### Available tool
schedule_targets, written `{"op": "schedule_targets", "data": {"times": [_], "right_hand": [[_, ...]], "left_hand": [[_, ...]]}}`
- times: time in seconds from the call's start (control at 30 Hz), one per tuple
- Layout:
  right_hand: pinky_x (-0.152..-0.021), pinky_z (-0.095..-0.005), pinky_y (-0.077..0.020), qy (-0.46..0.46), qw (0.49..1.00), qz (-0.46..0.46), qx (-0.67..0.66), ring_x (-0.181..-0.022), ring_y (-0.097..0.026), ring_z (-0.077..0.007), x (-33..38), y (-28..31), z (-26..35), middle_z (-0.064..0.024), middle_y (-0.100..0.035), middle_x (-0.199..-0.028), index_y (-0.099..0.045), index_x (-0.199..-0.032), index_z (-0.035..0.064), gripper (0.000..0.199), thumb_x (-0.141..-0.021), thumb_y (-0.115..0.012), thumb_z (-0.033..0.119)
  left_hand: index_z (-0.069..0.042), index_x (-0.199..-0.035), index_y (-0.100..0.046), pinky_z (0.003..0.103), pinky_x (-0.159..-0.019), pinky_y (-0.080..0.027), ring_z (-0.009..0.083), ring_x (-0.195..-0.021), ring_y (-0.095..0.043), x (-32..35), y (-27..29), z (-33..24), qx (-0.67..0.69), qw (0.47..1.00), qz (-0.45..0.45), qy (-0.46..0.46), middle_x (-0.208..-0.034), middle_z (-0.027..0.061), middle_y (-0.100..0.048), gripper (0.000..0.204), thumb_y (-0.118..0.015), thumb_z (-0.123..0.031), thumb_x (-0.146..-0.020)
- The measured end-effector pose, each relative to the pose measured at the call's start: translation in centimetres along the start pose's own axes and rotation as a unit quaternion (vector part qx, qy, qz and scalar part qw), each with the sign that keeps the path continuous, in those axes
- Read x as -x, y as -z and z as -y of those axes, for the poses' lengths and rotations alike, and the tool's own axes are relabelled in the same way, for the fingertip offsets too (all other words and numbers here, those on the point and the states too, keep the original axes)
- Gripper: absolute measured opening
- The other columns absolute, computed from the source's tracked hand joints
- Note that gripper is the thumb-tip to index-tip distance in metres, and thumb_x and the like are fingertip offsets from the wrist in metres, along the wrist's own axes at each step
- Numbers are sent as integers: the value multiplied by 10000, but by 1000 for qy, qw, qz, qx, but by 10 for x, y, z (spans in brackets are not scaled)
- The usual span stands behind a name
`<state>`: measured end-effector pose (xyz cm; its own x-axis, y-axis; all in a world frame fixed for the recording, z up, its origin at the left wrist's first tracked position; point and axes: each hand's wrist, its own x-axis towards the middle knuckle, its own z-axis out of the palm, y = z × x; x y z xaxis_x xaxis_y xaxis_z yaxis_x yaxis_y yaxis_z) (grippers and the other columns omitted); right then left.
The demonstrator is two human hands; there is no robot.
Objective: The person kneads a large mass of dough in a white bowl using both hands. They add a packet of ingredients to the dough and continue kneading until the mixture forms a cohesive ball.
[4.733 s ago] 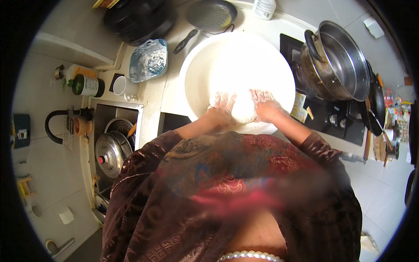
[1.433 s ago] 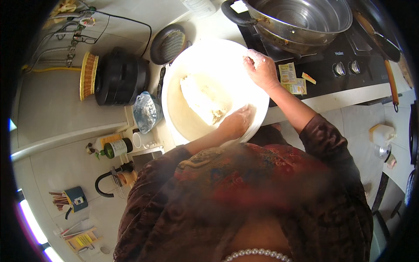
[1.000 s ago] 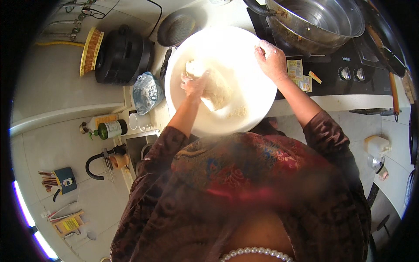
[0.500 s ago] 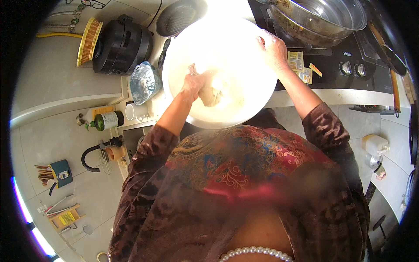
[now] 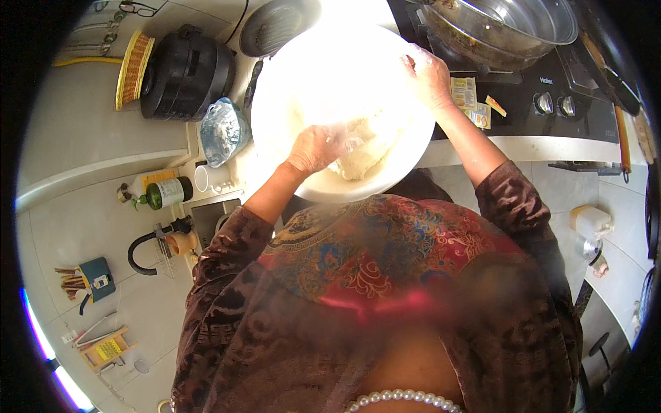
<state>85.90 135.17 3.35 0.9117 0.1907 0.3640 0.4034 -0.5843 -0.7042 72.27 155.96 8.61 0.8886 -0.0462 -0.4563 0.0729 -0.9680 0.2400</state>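
A large white bowl (image 5: 270,124) sits in front of me at the counter edge, its far part washed out by glare. Inside it, toward the near side, lies a pale, lumpy mass of dough (image 5: 363,160). My left hand (image 5: 315,149) reaches in from the left with its fingers curled against the dough's left side; the fingertips are partly lost in the brightness. On the bowl's right rim, my right hand (image 5: 428,77) is closed, its fingers bent over the edge. White residue shows on the right hand.
A blue plastic bag (image 5: 224,131) with white powder and a white mug (image 5: 206,177) stand left of the bowl. Behind them are a black cooker (image 5: 189,72) and a frying pan (image 5: 275,27). To the right, a stove (image 5: 571,82) bears a big metal pot (image 5: 496,34) and small packets (image 5: 468,96).
My left hand has shifted right and turned its knuckles inward. The dough now lies farther right and looks more spread. My right hand stays on the rim.
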Motion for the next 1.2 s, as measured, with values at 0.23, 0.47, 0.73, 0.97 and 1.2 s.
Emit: {"op": "schedule_targets", "data": {"times": [0.23, 0.47, 0.73, 0.97, 1.2], "right_hand": [[-672, -400, -506, 4, 1000, -9, -19, -780, -633, -320, 1, -1, 0, -124, -649, -862, -600, -948, 87, 169, -863, -537, 219], [-684, -369, -500, -16, 999, -9, -39, -771, -634, -317, 1, 1, 2, -148, -650, -885, -610, -984, 65, 180, -861, -563, 187], [-667, -376, -496, 13, 999, -14, -28, -749, -630, -320, 0, 1, 1, -143, -636, -833, -603, -967, 66, 159, -853, -566, 170], [-689, -416, -492, 0, 1000, 9, -11, -790, -616, -334, 0, 4, 6, -143, -628, -832, -577, -891, 54, 133, -831, -556, 170], [-659, -421, -464, 9, 998, -23, -56, -777, -596, -352, 0, 2, 7, -146, -601, -802, -550, -844, 44, 84, -808, -553, 121]], "left_hand": [[-112, -764, -675, 372, -684, -515, 288, -689, -633, -11, -15, -19, 73, 992, 72, -79, -727, 108, -655, 258, -555, -339, -795], [-97, -716, -686, 380, -675, -521, 289, -713, -650, -28, -39, -43, -162, 978, 59, -114, -742, 132, -673, 370, -430, -326, -853], [-58, -727, -674, 370, -629, -517, 284, -714, -656, -47, -58, -34, -217, 965, 93, -111, -757, 132, -671, 393, -420, -326, -859], [-10, -890, -668, 319, -542, -416, 168, -572, -476, -52, 18, -24, 178, 904, 389, -21, -756, 96, -594, 658, -353, -588, -894], [-87, -885, -691, 403, -755, -485, 327, -814, -638, -53, 5, -63, -19, 986, 41, -158, -818, 191, -651, 524, -428, -541, -886]]}}
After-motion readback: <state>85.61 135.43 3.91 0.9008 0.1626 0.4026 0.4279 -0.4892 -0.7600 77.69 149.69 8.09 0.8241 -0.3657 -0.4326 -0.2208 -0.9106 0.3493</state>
